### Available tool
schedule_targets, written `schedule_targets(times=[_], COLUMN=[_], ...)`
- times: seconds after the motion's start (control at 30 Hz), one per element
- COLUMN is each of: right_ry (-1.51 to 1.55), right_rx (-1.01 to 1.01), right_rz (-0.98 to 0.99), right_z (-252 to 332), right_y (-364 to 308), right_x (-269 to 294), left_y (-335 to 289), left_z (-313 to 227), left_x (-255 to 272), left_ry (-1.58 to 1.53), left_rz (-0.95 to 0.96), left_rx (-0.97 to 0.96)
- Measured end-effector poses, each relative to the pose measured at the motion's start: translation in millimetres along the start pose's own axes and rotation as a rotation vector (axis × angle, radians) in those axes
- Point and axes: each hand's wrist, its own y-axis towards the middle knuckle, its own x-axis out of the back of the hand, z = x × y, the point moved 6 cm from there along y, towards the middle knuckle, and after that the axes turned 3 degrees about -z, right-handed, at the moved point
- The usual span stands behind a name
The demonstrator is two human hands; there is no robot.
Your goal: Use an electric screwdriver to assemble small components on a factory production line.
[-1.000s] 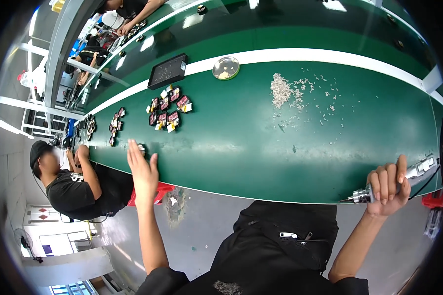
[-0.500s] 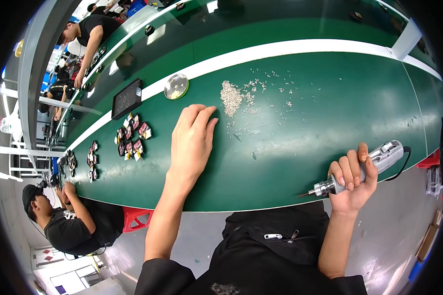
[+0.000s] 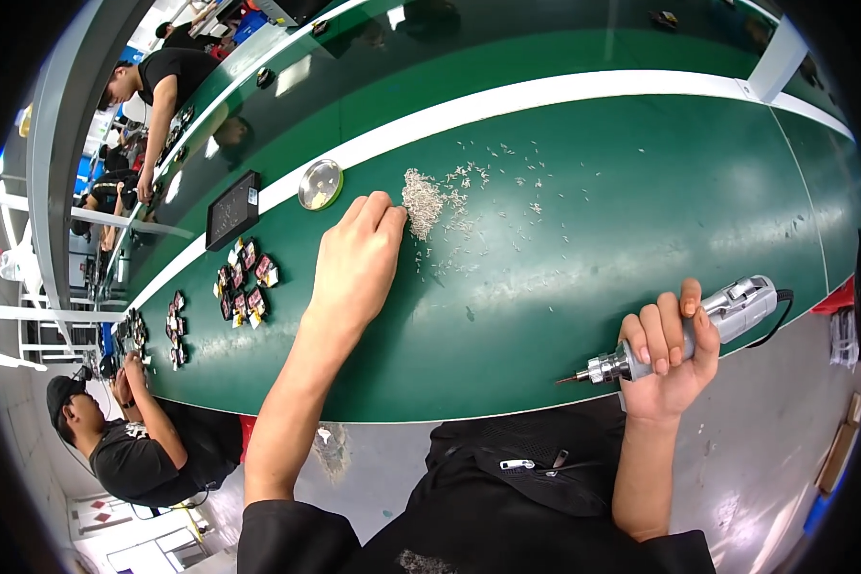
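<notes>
My left hand [image 3: 356,256] reaches over the green bench, its fingers drawn together at the left edge of a heap of tiny silvery screws [image 3: 421,206]. Whatever lies between its fingertips is too small to make out. More screws are strewn thinly to the right of the heap. In my right hand [image 3: 672,359], close to the bench's near edge, is a grey electric screwdriver [image 3: 744,304]. Its thin bit points left, and a black cord runs from its rear end.
A round clear dish [image 3: 320,184] with pale bits stands beyond my left hand. Left of it sits a black tray [image 3: 232,210]. Small dark parts with yellow and white bits [image 3: 246,282] lie in clusters. A co-worker [image 3: 115,430] sits at the left end; a white rail [image 3: 545,88] borders the far side.
My left hand's fingers have closed together at the heap's left edge. The whole view has shifted slightly; the right hand keeps its hold on the screwdriver.
</notes>
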Motion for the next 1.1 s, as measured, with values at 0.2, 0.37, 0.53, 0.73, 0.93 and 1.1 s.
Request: schedule_targets(times=[0.2,0.37,0.53,0.73,0.93,1.1], right_ry=[-0.002,-0.028,-0.011,0.082,-0.018,-0.074], right_rx=[-0.009,0.007,0.002,-0.086,-0.036,0.017], right_rz=[0.022,0.017,0.033,0.271,0.324,0.259], right_z=[0,2,6,-3,3,7], right_y=[-1,-4,-4,-15,-23,-24], right_x=[-5,-4,-6,-43,-67,-60], left_y=[-8,-48,-77,-89,-81,-83], left_z=[11,29,-30,-118,-148,-156], left_x=[3,9,36,21,16,16], left_ry=[-0.109,-0.277,-0.84,-1.786,-2.065,-2.14], left_rz=[-0.097,-0.07,-0.063,-0.065,0.045,0.099], left_rx=[0.121,0.386,0.542,0.588,0.581,0.594])
